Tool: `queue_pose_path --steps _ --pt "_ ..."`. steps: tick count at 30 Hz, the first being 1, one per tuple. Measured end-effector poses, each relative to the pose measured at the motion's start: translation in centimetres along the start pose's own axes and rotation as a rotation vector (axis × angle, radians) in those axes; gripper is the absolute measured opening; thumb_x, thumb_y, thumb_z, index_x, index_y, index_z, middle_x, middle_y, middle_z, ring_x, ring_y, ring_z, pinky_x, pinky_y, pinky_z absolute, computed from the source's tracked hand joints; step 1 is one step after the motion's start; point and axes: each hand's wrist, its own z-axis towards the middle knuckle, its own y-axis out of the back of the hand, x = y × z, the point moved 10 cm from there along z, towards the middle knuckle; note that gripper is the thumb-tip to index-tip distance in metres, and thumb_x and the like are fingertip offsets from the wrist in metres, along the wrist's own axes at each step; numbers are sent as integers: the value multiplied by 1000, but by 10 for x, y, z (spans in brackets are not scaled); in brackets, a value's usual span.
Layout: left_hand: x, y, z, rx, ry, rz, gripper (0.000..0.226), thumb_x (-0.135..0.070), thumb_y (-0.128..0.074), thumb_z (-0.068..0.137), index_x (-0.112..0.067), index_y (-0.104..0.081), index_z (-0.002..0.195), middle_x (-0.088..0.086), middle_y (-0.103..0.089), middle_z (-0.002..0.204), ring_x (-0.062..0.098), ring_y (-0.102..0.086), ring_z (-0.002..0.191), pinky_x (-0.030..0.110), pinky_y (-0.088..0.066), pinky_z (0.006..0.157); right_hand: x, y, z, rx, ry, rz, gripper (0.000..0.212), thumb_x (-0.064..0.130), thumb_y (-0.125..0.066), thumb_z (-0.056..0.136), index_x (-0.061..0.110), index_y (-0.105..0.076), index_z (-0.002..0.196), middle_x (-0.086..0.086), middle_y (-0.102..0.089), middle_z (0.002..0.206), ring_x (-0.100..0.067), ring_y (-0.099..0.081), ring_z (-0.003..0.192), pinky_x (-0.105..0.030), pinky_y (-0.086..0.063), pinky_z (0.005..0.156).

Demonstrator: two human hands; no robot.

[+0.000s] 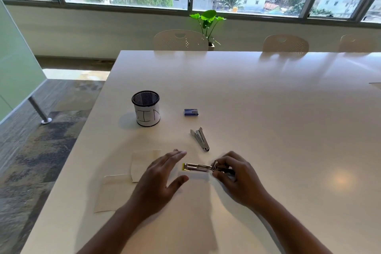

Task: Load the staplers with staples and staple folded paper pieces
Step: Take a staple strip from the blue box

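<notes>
A small metal stapler with a yellow tip [195, 167] lies level just above a folded white paper piece [194, 177]. My right hand [235, 177] is shut on the stapler's right end. To the left of the stapler my left hand [162, 179] hovers with its fingers spread and holds nothing. A second silver stapler [200, 138] lies alone farther back on the table. Behind it sits a small blue staple box [191, 112]. More folded white paper pieces [142, 163] lie to the left, partly under my left hand.
A black mesh cup with a white paper label [146, 108] stands at the back left. The white table [268, 109] has its left edge close by the papers. Chairs [181, 40] and a potted plant [208, 24] stand beyond the far edge.
</notes>
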Motion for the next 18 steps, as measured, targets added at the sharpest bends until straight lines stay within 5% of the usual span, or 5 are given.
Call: queue_pose_path --steps 9,18 --pt "-10 -1 -14 16 -65 -11 24 -41 -72 88 -31 -72 110 -21 -67 104 2 -62 98 30 -48 92 32 -12 -16 62 153 33 10 32 -73 93 28 -72 102 18 -62 101 -12 -64 90 -42 -55 77" --pt "-9 -4 -14 77 -66 10 24 -47 -78 80 -34 -75 99 -21 -60 95 4 -54 96 33 -51 89 37 -13 -19 76 178 -30 13 32 -79 89 30 -73 100 22 -62 99 -5 -63 91 -39 -54 78"
